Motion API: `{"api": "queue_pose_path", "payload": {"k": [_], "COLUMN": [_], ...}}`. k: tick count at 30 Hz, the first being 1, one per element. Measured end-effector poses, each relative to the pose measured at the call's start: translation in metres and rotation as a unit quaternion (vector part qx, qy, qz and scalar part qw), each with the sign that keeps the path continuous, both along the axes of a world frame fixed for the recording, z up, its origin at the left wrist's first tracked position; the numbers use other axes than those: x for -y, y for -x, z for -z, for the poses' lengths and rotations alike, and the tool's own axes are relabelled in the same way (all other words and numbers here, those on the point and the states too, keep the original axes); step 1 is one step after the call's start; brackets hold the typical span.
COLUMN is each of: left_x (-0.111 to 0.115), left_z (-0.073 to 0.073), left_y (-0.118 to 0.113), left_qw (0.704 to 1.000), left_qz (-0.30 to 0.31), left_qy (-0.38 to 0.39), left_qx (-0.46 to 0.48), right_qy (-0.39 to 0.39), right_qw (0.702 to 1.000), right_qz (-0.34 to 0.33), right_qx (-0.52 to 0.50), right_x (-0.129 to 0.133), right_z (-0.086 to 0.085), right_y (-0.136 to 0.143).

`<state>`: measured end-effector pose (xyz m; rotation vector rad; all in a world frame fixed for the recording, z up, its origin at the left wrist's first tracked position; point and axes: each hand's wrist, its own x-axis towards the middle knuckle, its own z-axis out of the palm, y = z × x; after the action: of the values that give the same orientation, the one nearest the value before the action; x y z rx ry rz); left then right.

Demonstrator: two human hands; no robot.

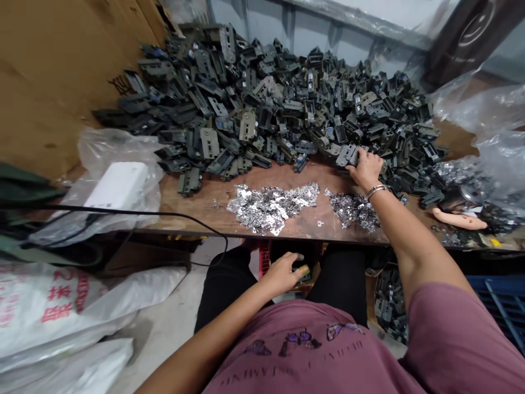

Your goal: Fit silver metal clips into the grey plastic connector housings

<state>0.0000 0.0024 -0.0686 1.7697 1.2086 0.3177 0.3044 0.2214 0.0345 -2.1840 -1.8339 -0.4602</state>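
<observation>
My right hand (pixel 367 171) reaches to the front edge of a big heap of dark grey slotted housings (pixel 283 109). Its thumb and fingers are closed on one grey slotted housing (pixel 348 155) there. Over my lap, below the table edge, is my left hand (pixel 285 274), its thumb and forefinger apart and nothing visible between them. Something yellow wraps the thumb, and a greyish cover sits on the forefinger tip. Between my hands and the heap lie a pile of shiny small metal pieces (pixel 270 208) and a smaller, darker pile of metal pieces (pixel 355 210).
A white box (pixel 118 183) on plastic wrap and a black cable (pixel 176 213) are at the left. To the right lie a peach-coloured curved object (pixel 459 220) and clear plastic bags (pixel 488 109). White sacks (pixel 61 306) stand on the floor; a blue crate (pixel 500 301) is at right.
</observation>
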Motion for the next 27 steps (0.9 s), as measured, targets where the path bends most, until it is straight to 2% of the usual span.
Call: {"api": "queue_pose_path", "payload": {"k": [4, 6, 7, 9, 12, 15, 16, 17, 18, 19, 21, 23, 25, 27], "left_x": [0.004, 0.003, 0.002, -0.002, -0.009, -0.014, -0.015, -0.015, -0.014, -0.013, -0.011, -0.009, -0.007, -0.007], "left_z": [-0.013, -0.023, -0.029, -0.041, -0.056, -0.061, -0.061, -0.06, -0.058, -0.057, -0.055, -0.054, -0.055, -0.056], "left_y": [-0.001, 0.0, 0.001, 0.003, 0.003, 0.001, 0.0, 0.0, -0.001, -0.001, -0.002, -0.003, -0.004, -0.003], "left_qw": [0.987, 0.978, 0.977, 0.976, 0.952, 0.934, 0.937, 0.943, 0.951, 0.958, 0.958, 0.943, 0.923, 0.904], "left_qz": [-0.044, -0.079, -0.094, -0.116, -0.136, -0.137, -0.127, -0.118, -0.117, -0.127, -0.173, -0.217, -0.247, -0.272], "left_qy": [0.073, 0.07, 0.039, -0.073, -0.246, -0.314, -0.306, -0.282, -0.244, -0.198, -0.1, -0.021, 0.029, 0.064], "left_qx": [0.132, 0.18, 0.188, 0.169, 0.118, 0.106, 0.116, 0.129, 0.146, 0.166, 0.206, 0.25, 0.293, 0.323], "right_qy": [-0.015, -0.039, -0.053, -0.083, -0.062, 0.058, 0.098, 0.121, 0.127, 0.118, 0.083, 0.086, 0.135, 0.179], "right_qw": [0.998, 0.992, 0.986, 0.965, 0.944, 0.845, 0.815, 0.799, 0.801, 0.82, 0.886, 0.941, 0.963, 0.966], "right_qz": [-0.066, -0.112, -0.144, -0.216, -0.277, -0.365, -0.381, -0.383, -0.375, -0.359, -0.304, -0.242, -0.198, -0.175], "right_qx": [-0.011, -0.038, -0.06, -0.119, -0.167, -0.386, -0.427, -0.448, -0.448, -0.429, -0.341, -0.22, -0.121, -0.072], "right_x": [0.005, 0.018, 0.029, 0.058, 0.118, 0.175, 0.188, 0.196, 0.199, 0.197, 0.186, 0.17, 0.157, 0.152], "right_z": [0.003, 0.0, -0.002, -0.005, -0.006, -0.004, -0.002, 0.0, 0.003, 0.006, 0.015, 0.023, 0.029, 0.032], "right_y": [-0.01, -0.006, 0.0, 0.02, 0.066, 0.107, 0.115, 0.119, 0.119, 0.117, 0.107, 0.097, 0.094, 0.096]}}
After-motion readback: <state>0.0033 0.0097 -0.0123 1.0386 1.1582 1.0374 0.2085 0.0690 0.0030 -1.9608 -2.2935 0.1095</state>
